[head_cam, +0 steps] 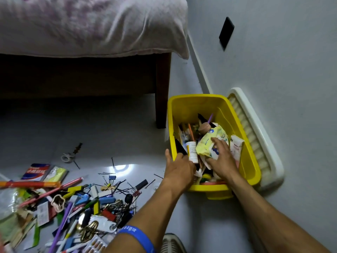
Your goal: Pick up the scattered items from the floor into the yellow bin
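Head view: both hands are seen inside the yellow bin (246,125) by the wall. The right hand (221,161) lies open on a pale pack (209,143). The left hand (179,168) grip cannot be told. More must likely be fetched from the pile (76,201) on the grey floor (109,128), beside the bed (82,33).

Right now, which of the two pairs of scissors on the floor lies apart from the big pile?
The white-handled scissors, lying alone on bare floor in front of the bed. The gold-handled scissors sit inside the pile, beside the left forearm.
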Available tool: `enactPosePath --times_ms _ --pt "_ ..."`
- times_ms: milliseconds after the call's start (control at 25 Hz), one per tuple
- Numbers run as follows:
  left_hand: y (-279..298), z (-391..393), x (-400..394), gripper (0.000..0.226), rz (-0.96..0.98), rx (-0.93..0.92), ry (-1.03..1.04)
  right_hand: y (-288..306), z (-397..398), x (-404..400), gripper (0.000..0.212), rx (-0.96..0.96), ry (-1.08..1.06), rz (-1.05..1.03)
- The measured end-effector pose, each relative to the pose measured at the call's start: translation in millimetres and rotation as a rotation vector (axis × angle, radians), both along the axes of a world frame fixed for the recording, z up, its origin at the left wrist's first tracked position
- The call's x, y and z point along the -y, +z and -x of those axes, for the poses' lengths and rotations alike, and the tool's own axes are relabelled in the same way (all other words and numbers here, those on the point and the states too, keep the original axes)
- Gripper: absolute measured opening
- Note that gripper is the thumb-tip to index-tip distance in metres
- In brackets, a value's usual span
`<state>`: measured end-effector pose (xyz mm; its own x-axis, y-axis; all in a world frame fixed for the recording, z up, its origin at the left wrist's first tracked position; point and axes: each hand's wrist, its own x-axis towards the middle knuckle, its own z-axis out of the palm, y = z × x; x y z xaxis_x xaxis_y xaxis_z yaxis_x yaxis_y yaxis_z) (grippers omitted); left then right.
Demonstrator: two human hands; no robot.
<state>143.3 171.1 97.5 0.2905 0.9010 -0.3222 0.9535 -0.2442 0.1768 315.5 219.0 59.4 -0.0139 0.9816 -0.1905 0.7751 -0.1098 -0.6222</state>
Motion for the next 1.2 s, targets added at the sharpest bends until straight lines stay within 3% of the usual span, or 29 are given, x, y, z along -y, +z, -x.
enactPosePath --times_ms 80,160,240,360,520,640,680,760,840,920,1000,1080,1200 --pt "-4 0 -2 0.048 -0.237 0.108 0.106 4 7 3 0.044 0.003 0.123 -0.175" --pt "-4 5 -12 0.066 -0.401 0.149 0.175 4 10 7 0.038 0.171 0.092 -0.288" --pt "-7 11 -22 0.084 -0.362 0.066 0.251 8 9 10 0.04 0.274 -0.016 -0.356" --pt "-15 14 -31 0.073 -0.207 -0.02 0.139 8 15 17 0.052 0.213 0.183 -0.364" --pt "-16 16 -34 0.05 0.005 0.184 -0.085 13 15 7 0.05 0.175 0.418 -0.187" --pt "-16 22 -28 0.039 0.161 0.45 -0.058 14 11 15 0.053 0.052 0.503 0.094" --pt "-15 25 -26 0.037 0.158 0.501 -0.057 14 11 18 0.052 0.026 0.53 0.186" --pt "-16 27 -25 0.034 0.092 0.581 -0.055 17 11 16 0.038 0.171 0.499 0.208" --pt "-15 22 -20 0.036 -0.023 0.721 0.052 22 10 10 0.029 0.425 0.243 0.053" --pt "-14 22 -7 0.044 -0.14 0.805 0.24 29 12 16 0.045 0.496 0.127 -0.088" --pt "-18 38 17 0.048 -0.152 0.795 0.464 38 33 32 0.06 0.313 0.232 -0.265" --pt "-30 62 46 0.05 -0.071 0.719 0.651 44 62 53 0.056 0.151 0.308 -0.49" --pt "-47 106 101 0.054 0.06 0.593 0.81 36 114 91 0.033 0.053 0.439 -0.428"
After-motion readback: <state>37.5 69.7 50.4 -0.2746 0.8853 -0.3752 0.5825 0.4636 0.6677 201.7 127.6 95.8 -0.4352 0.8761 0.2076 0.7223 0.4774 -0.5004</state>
